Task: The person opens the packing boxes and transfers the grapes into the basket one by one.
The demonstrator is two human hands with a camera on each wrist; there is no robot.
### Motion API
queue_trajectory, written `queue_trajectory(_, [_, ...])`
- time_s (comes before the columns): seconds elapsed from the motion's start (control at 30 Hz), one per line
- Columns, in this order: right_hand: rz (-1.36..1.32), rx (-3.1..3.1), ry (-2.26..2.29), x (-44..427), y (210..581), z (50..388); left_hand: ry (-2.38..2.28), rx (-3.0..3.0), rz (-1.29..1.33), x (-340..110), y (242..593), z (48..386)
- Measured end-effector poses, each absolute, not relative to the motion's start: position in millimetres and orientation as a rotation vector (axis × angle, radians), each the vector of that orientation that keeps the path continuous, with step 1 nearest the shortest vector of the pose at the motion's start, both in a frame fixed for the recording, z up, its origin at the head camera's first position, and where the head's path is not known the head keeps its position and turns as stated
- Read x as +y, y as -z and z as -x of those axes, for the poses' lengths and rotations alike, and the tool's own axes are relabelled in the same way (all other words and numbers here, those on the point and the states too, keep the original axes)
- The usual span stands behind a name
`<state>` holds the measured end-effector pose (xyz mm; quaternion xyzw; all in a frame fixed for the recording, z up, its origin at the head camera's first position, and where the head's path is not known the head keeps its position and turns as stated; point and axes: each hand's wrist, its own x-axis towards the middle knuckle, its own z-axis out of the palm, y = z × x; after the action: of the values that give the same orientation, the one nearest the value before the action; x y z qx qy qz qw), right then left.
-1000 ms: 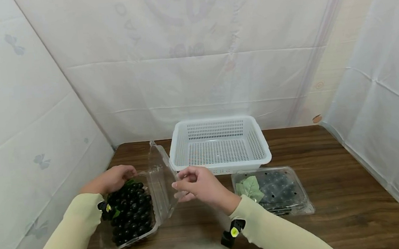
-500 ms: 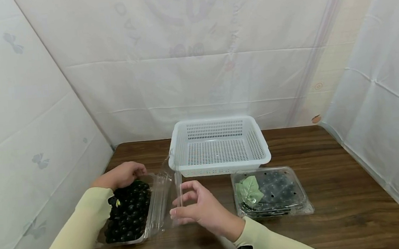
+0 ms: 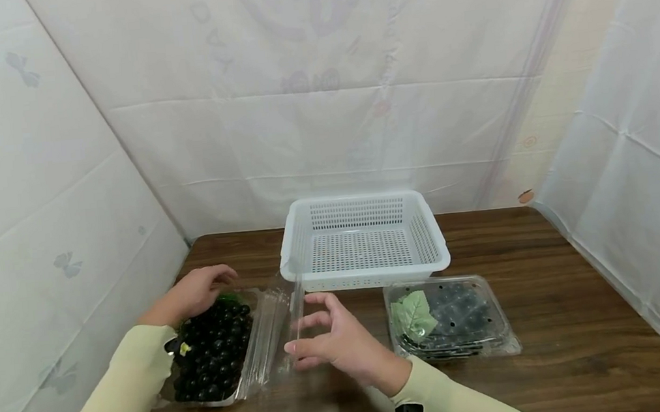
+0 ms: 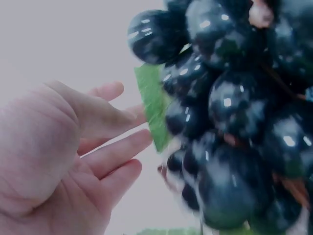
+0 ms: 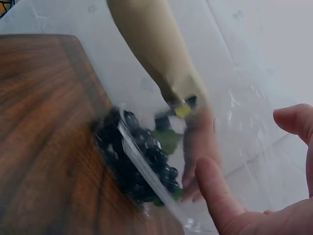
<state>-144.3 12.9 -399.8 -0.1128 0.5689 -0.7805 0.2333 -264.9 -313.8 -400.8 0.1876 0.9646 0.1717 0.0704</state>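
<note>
At the left of the table, a clear plastic clamshell box (image 3: 259, 356) holds dark grapes (image 3: 213, 353), its lid (image 3: 297, 320) swung up and out on the right side. My left hand (image 3: 193, 293) hovers over the far end of the grapes. Seen from the left wrist, its loosely extended fingers are by a green leaf (image 4: 152, 107) beside the bunch; whether they touch it I cannot tell. My right hand (image 3: 348, 345) is at the lid with spread fingers, thumb and forefinger well apart in the right wrist view.
A white perforated basket (image 3: 374, 273) stands at the table's back, behind the hands. To its front right lies a second clear box (image 3: 475, 317), closed, with dark fruit and a pale green leaf (image 3: 416, 316). White sheeting (image 3: 348, 139) surrounds the table.
The lid has swung further out to the right and lower. The right hand went from pinching the lid to spread fingers. The left hand moved right, then slightly back left.
</note>
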Motion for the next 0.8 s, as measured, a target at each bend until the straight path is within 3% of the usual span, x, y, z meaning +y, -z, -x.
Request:
queue_trajectory(0.43, [0.199,1.655,2.065,10,396,165,-0.695,2.961,-0.245,-387,405,207])
queue_trajectory(0.8, [0.234,1.585,2.116,28,413,158,-0.985,2.585,-0.044,-390,413,198])
